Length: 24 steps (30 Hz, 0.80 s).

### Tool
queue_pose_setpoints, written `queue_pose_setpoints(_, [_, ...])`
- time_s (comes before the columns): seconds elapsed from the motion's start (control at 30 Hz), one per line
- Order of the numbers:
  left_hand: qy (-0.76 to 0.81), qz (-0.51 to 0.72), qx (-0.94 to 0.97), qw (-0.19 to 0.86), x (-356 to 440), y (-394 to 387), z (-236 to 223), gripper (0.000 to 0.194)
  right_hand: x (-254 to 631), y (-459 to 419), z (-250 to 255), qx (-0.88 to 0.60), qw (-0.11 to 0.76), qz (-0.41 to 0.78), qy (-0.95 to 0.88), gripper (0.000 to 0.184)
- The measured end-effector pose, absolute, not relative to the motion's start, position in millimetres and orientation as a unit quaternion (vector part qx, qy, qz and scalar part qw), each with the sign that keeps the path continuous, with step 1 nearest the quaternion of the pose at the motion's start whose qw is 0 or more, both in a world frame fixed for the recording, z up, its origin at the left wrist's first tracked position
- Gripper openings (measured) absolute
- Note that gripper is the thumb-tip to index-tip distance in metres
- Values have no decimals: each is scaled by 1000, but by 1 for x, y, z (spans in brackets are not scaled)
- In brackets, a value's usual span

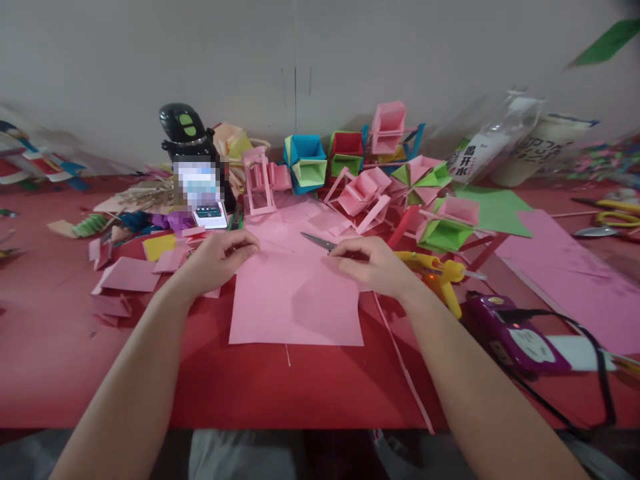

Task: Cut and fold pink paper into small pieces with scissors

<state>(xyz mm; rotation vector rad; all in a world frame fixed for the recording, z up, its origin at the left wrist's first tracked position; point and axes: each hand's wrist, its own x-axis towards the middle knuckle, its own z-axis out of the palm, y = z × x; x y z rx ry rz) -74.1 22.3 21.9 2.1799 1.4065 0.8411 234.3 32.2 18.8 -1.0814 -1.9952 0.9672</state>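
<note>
A pink sheet of paper (295,307) lies flat before me on the red table. My left hand (225,257) is at its far left corner, thumb and forefinger pinched together on the paper's edge. Over the far right corner, my right hand (367,260) has its fingers closed around a small pair of scissors (317,241). The grey blades stick out to the left past my fingertips; the handles are hidden by the hand. More pink paper pieces (280,230) lie just beyond the sheet.
Folded paper boxes (305,163) stand along the wall. A phone (203,190) leans on a black figure (187,133). To the right are a yellow glue gun (440,270), a purple corded device (520,340) and a bottle (493,140). Folded pink pieces (130,273) lie left.
</note>
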Motion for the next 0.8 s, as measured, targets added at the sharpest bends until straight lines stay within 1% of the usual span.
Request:
queue_pose_setpoints(0.07, [496, 299, 786, 217, -74, 24, 19, 17, 234, 32, 18, -403, 293, 402, -768, 14])
queue_pose_setpoints(0.1, [498, 306, 781, 220, -72, 25, 18, 17, 233, 32, 17, -404, 288, 411, -765, 15])
queue_pose_setpoints(0.13, [504, 323, 769, 223, -70, 27, 16, 17, 232, 32, 17, -410, 294, 416, -756, 16])
queue_pose_setpoints(0.2, [522, 386, 720, 245, -63, 29, 12, 21, 232, 33, 16, -437, 336, 428, -716, 19])
queue_pose_setpoints(0.27, [531, 448, 651, 305, -56, 31, 9, 30, 232, 33, 16, -454, 378, 456, -666, 22])
queue_pose_setpoints(0.33, [529, 468, 606, 366, -51, 33, 7, 35, 233, 32, 18, -458, 384, 498, -628, 22])
queue_pose_setpoints(0.4, [530, 464, 598, 382, -50, 34, 5, 34, 234, 31, 22, -458, 356, 545, -606, 20])
queue_pose_setpoints(0.5, [538, 452, 616, 356, -53, 35, 5, 31, 237, 28, 28, -455, 316, 617, -559, 19])
queue_pose_setpoints(0.57, [538, 437, 632, 347, -55, 35, 6, 30, 237, 27, 30, -446, 307, 662, -519, 21])
queue_pose_setpoints(0.63, [532, 418, 652, 341, -55, 34, 8, 29, 236, 27, 30, -429, 295, 698, -492, 28])
queue_pose_setpoints(0.73, [510, 384, 690, 341, -48, 31, 10, 29, 231, 27, 24, -413, 272, 718, -490, 37])
queue_pose_setpoints(0.8, [492, 358, 713, 349, -38, 27, 10, 26, 225, 27, 19, -431, 267, 703, -498, 31])
